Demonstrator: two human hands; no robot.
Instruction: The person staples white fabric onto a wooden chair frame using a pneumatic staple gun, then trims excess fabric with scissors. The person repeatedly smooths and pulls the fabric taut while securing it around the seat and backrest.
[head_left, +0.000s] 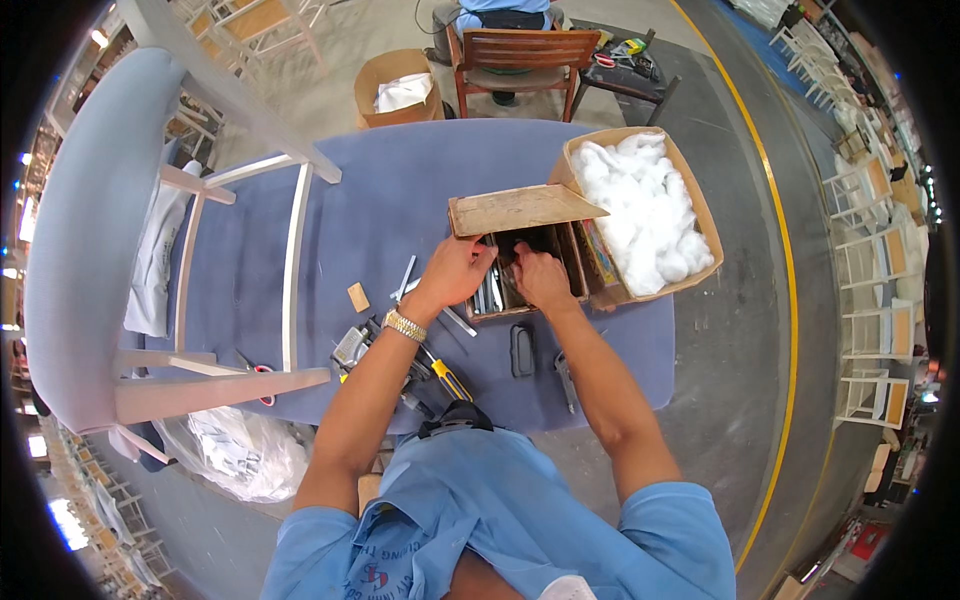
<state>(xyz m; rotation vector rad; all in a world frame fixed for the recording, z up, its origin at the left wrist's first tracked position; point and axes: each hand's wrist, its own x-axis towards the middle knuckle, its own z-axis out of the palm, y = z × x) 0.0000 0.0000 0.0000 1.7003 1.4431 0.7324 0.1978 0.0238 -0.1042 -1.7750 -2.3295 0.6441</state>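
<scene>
A worn wooden box (573, 262) stands on the blue padded table, with a plank lid (520, 210) lying askew over its far part. Thin silvery metal strips (487, 292) fill its left compartment. My left hand (461, 270) is at the box's left side, its fingers bent closed just under the lid; what they grip, if anything, is hidden. Inside the box's dark middle reaches my right hand (543, 276), with fingers curled together; I cannot make out what lies in them. Loose metal strips (458, 321) lie by my left wrist.
A carton of white stuffing (640, 215) adjoins the box. Nearby lie a yellow-handled screwdriver (450, 380), a staple gun (352, 346), a black case (522, 350), a wood block (358, 296) and scissors (264, 372). An upholstered chair (95, 240) lies at left; a person sits beyond the table.
</scene>
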